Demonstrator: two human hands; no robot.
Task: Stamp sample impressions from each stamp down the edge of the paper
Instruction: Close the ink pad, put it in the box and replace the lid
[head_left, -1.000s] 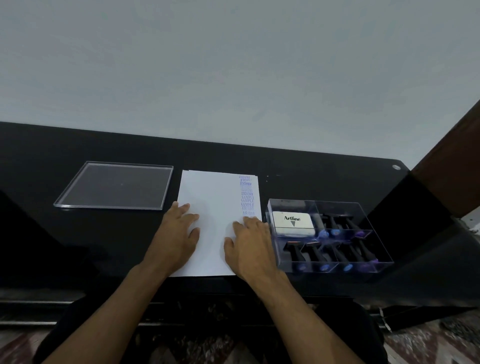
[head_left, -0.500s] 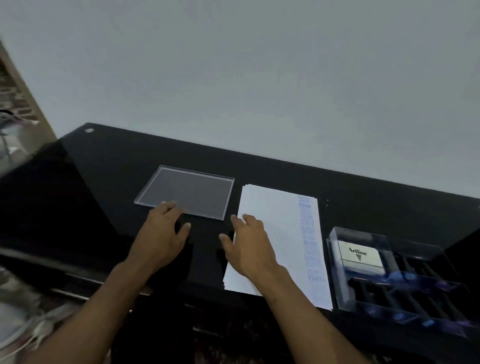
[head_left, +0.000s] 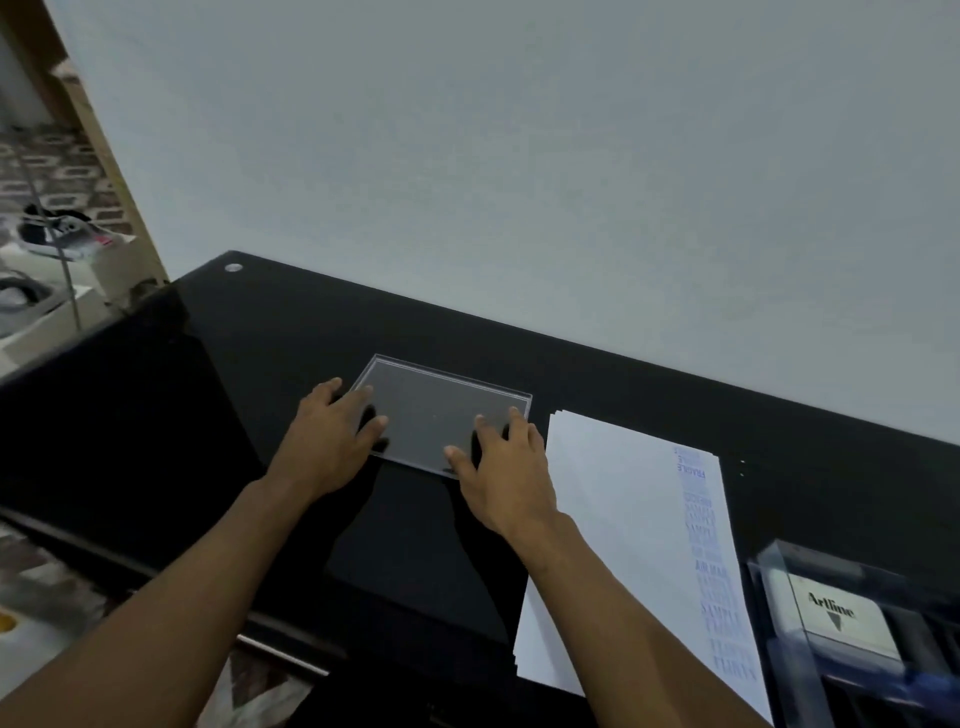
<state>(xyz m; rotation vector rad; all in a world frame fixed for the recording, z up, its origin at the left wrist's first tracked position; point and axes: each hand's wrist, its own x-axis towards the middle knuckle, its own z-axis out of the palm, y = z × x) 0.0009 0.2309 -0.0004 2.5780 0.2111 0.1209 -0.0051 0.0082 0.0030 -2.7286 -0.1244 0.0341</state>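
Left hand (head_left: 332, 441) rests released, fingers spread, on the left edge of the clear lid (head_left: 441, 415). Right hand (head_left: 501, 467) rests likewise on its near right corner. Black desk (head_left: 260, 364) abuts a grey wall. Paper (head_left: 613, 535) lies right, stamped impressions (head_left: 709, 561) blurred along its right edge. The stamp box (head_left: 852, 623) is cut off.

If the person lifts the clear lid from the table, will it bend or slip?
The clear lid looks like rigid, flat plastic with crisp edges, so it probably stays stiff. Its glossy surface on the smooth black table may slide easily. Both hands, left hand and right hand, sit at opposite ends, suggesting an easy, light lift.
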